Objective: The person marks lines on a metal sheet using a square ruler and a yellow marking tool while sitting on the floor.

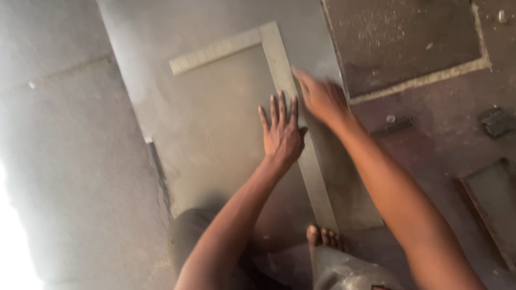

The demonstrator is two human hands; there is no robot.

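Observation:
A large metal L-shaped square lies on a grey metal sheet on the floor. My left hand rests flat, fingers spread, on the sheet against the square's long arm. My right hand is blurred and lies over the long arm just to the right, fingers stretched out. Neither hand grips anything. My bare foot stands at the near end of the long arm.
A dusty dark slab lies at the upper right. A small dark metal piece and a short bar sit on the reddish floor. A rectangular tray-like frame is at the right. Strong glare fills the left edge.

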